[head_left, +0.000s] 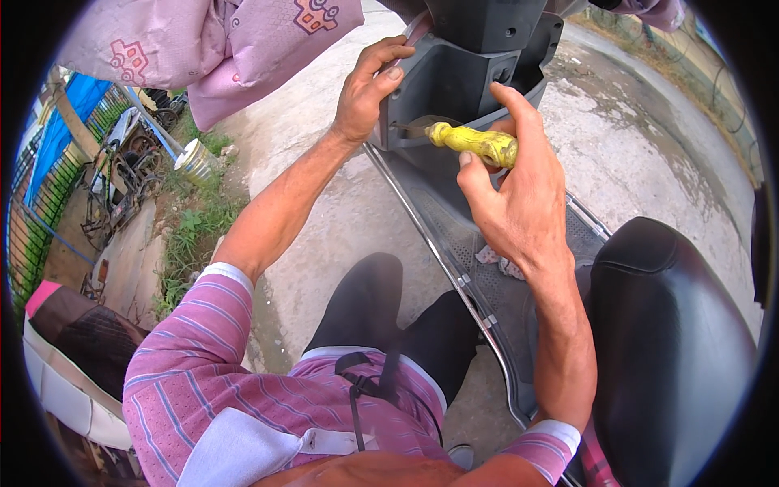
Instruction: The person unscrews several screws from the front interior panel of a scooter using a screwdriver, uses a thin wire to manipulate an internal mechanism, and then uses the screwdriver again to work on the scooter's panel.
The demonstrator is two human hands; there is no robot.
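A screwdriver with a yellow handle (479, 144) lies across my right hand (523, 191). The thumb and lower fingers hold its handle, and the index finger is raised off it. Its shaft points left, and the tip meets the left side of a scooter's grey inner front panel (466, 85), near the lower edge. A screw there is too small to make out. My left hand (369, 89) is closed round the left edge of that front panel, just above the screwdriver's tip, with the thumb on the inner side.
The scooter's footboard (479, 243) has a metal side rail (430, 268) and bears a crumpled rag (501, 261). A black seat (669, 349) stands at the right. A pink quilted cover (268, 49) hangs at the upper left. Beyond are a white bucket (196, 162), weeds and scrap metal parts.
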